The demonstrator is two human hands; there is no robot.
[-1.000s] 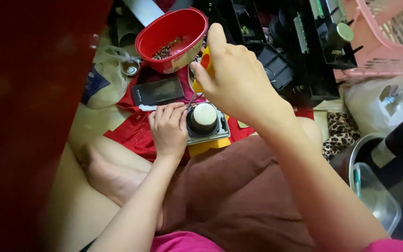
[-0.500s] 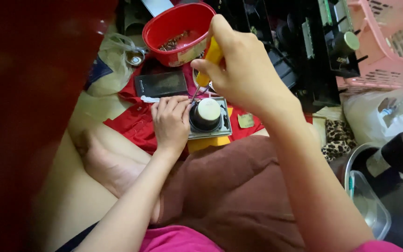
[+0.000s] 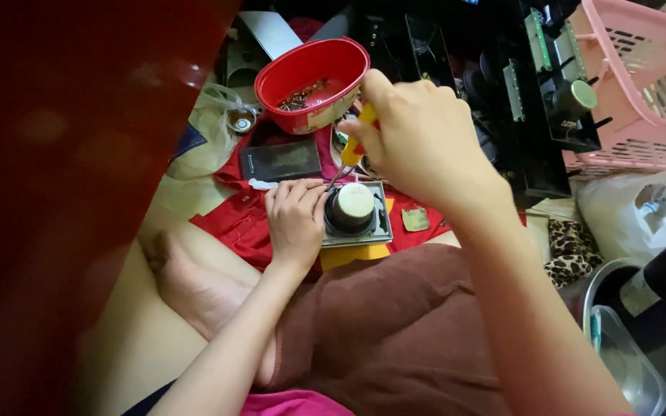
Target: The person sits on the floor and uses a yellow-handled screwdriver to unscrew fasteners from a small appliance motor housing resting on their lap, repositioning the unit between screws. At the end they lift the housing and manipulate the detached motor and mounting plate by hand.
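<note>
Cluttered floor fills the view, with a red cloth [image 3: 229, 223] spread over it and a dark red panel [image 3: 63, 154] blocking the whole left side. On the cloth, against the person's brown-clad knee, sits a small speaker [image 3: 354, 212] in a square grey frame. The left hand [image 3: 296, 219] rests beside it, fingers curled together against its left edge. The right hand [image 3: 418, 142] is closed around a yellow-handled screwdriver [image 3: 354, 142], whose tip points down at the speaker's upper left corner. Behind them stand a red bowl [image 3: 311, 73] of small dark parts, a flat dark device [image 3: 280, 160] and black electronics casings [image 3: 502, 92]. A pink basket [image 3: 641, 85] sits at the upper right, with a white plastic bag [image 3: 641, 216] below it.
</note>
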